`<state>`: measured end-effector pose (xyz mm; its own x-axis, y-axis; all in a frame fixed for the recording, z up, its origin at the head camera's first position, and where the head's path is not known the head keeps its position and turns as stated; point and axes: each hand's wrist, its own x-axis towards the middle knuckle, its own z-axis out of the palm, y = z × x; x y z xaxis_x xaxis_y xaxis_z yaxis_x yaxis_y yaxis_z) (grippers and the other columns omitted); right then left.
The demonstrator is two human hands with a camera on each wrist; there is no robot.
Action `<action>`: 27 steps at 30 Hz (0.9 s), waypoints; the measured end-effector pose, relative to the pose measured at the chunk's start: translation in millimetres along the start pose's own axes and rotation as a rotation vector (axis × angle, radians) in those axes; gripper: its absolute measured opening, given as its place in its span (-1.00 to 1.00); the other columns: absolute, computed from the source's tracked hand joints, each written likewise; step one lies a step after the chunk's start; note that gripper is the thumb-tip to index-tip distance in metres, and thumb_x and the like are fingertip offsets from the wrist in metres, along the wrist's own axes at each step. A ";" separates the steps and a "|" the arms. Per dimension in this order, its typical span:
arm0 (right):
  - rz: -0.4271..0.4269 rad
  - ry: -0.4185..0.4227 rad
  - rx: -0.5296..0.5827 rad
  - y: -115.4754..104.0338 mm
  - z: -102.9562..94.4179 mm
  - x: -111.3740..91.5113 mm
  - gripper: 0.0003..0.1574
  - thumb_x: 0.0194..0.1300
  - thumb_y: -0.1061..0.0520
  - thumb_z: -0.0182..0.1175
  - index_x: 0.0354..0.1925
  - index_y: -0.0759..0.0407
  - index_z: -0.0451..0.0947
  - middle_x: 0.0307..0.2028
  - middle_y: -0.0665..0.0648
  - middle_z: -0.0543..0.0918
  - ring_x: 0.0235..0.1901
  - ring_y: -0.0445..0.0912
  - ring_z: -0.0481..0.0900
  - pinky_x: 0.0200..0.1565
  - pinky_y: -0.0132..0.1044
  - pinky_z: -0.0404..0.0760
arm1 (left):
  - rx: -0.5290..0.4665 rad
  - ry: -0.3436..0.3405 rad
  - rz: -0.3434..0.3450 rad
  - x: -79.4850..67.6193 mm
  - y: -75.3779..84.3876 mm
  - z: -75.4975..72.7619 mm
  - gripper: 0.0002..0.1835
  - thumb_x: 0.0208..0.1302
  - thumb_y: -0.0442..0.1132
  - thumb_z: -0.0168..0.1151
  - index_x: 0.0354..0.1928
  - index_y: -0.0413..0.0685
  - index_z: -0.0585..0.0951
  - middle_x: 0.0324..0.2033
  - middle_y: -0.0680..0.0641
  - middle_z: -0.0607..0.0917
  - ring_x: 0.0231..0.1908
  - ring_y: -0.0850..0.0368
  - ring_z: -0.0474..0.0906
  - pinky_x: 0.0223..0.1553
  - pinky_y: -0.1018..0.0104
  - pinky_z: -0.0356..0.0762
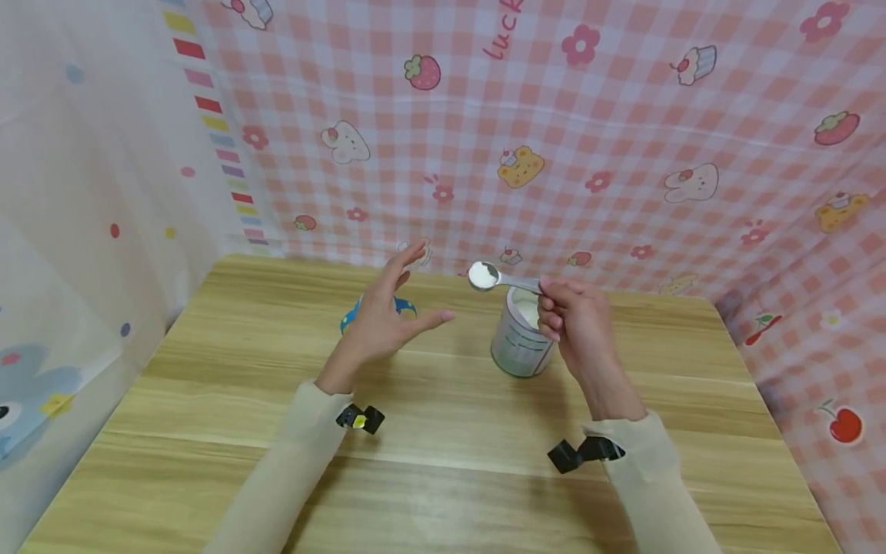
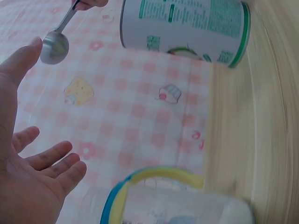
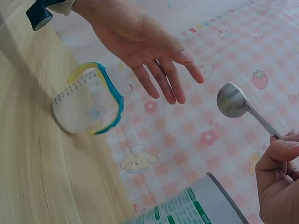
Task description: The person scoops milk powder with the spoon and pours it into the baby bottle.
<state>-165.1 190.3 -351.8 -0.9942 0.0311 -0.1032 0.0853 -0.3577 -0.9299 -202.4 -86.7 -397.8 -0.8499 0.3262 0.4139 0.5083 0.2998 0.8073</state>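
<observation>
One spoon (image 1: 505, 279) of powder (image 1: 481, 275), pinched by the right hand (image 1: 581, 322), is apparently mid-transfer and calls for level carriage, left hand (image 1: 381, 317) spread.

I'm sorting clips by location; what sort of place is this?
Probably a small curtained-off work corner: a wood-grain table with a pink checked cloth hung behind it and a pale dotted cloth along its left.

The checked cloth (image 1: 477, 131) reads "luck" (image 1: 503, 29) (green print (image 2: 170, 13) on the can (image 2: 187, 32) is blurred).
</observation>
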 end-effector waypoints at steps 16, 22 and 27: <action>0.012 0.005 -0.023 12.1 27.6 4.8 -0.72 0.55 0.22 0.08 -0.38 0.19 0.54 -0.59 -0.01 0.43 -0.70 -0.26 0.24 -0.68 -0.51 0.20 | 0.089 0.064 -0.047 -18.7 -12.9 -35.1 0.14 0.02 -0.01 0.65 0.59 0.35 0.15 0.54 0.12 0.28 0.53 0.10 0.20 0.55 -0.01 0.24; 0.027 -0.002 -0.034 16.5 37.1 7.6 -0.74 0.55 0.18 0.11 -0.35 0.21 0.55 -0.59 0.00 0.44 -0.69 -0.25 0.24 -0.67 -0.49 0.21 | 0.091 0.067 -0.074 -26.5 -23.1 -43.5 0.12 0.06 -0.04 0.63 0.60 0.29 0.14 0.56 0.06 0.26 0.54 0.03 0.19 0.56 -0.04 0.21; 0.033 -0.003 -0.045 20.9 45.6 10.0 -0.71 0.53 0.18 0.14 -0.39 0.24 0.52 -0.60 0.00 0.44 -0.70 -0.24 0.25 -0.69 -0.48 0.22 | 0.086 0.057 -0.092 -32.2 -33.1 -47.3 0.11 0.09 -0.10 0.62 0.60 0.30 0.13 0.56 0.02 0.26 0.54 -0.02 0.18 0.55 -0.12 0.22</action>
<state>-176.3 140.5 -356.1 -0.9910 0.0169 -0.1331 0.1210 -0.3163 -0.9409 -198.4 -149.4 -417.9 -0.8987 0.2434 0.3648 0.4359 0.4030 0.8048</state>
